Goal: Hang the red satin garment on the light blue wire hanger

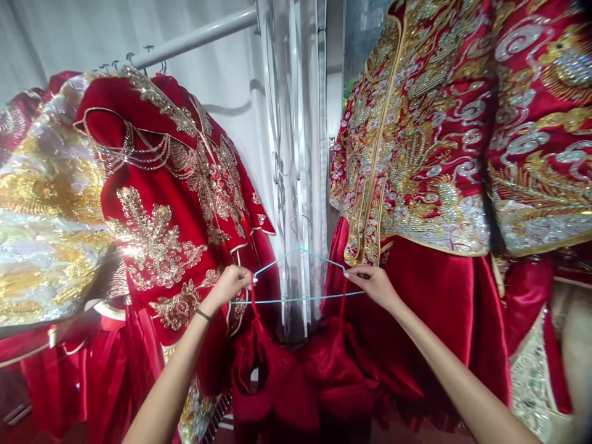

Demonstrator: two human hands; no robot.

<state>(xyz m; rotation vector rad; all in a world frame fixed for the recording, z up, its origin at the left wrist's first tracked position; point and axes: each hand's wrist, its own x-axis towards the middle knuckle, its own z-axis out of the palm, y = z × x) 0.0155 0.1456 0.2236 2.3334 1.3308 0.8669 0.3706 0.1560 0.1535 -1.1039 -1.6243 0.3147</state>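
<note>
A thin light-blue clothes hanger (296,300) is spread between my two hands, its wire hook pointing up. From it hangs a dark red dress (296,382) by two narrow straps. My left hand (237,282) pinches the left strap against the hanger's left shoulder. On the other side, my right hand (372,283) grips the right strap at the hanger's right shoulder, fingers closed. The lower part of the dress runs out of the bottom of the view.
A red jacket (157,179) with gold beading hangs from a white rail (198,38) at left, beside a pale gold sequined garment (55,203). At right hang heavily embroidered red and gold jackets (430,148) over a red satin skirt (444,308). White curtains (222,86) cover the back.
</note>
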